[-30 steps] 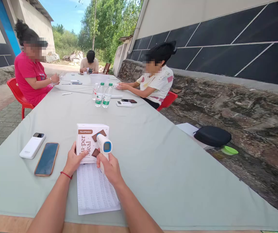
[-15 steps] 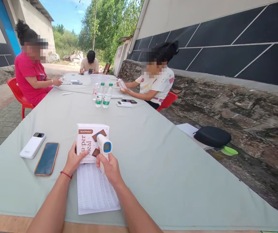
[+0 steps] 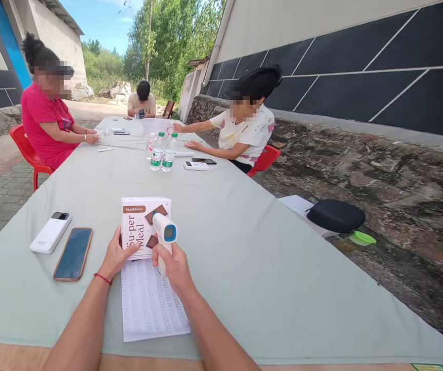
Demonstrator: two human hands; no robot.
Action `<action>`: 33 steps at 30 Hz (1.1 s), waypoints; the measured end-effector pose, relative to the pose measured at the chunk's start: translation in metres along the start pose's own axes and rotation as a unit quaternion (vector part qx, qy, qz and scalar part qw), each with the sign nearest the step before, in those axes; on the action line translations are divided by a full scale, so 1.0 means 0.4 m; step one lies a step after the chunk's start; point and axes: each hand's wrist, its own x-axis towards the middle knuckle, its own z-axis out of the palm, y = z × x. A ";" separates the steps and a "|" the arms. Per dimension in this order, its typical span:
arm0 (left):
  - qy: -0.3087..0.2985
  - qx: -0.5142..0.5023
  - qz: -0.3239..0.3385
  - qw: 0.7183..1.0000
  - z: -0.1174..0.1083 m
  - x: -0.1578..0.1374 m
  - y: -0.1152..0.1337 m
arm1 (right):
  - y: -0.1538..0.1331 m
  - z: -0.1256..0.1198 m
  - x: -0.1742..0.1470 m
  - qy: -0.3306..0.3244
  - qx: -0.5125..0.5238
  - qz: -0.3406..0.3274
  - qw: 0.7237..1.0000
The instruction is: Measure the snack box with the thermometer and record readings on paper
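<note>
My left hand holds the lower left edge of a white and brown "Su-per Meal" box that stands upright on the table. In my right hand is a white infrared thermometer gun, its small blue screen facing me and its nose pointed at the box front. A printed sheet of paper lies flat on the pale green tablecloth under both hands, near the front edge.
A white power bank and a dark phone lie left of the box. Two water bottles stand mid-table. Three other people sit farther along on red chairs. A black case rests on the ground at right.
My left hand has slid down the box, uncovering the lettering. The person in white at the right reached an arm out over the table. The view shifted slightly.
</note>
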 end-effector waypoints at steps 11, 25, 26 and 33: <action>0.026 0.018 -0.012 0.999 0.003 0.005 -0.007 | -0.100 -0.016 -0.055 -0.080 0.085 -0.110 0.987; 0.070 -0.026 -0.014 0.997 0.008 0.007 -0.016 | -0.149 -0.068 -0.073 -0.030 -0.033 -0.141 0.989; 0.082 -0.033 -0.007 0.996 0.007 0.007 -0.017 | -0.133 -0.083 -0.047 0.005 -0.069 -0.141 0.988; 0.240 -0.023 0.067 0.968 -0.052 0.035 -0.045 | 0.043 -0.244 0.103 0.146 -0.492 0.018 0.858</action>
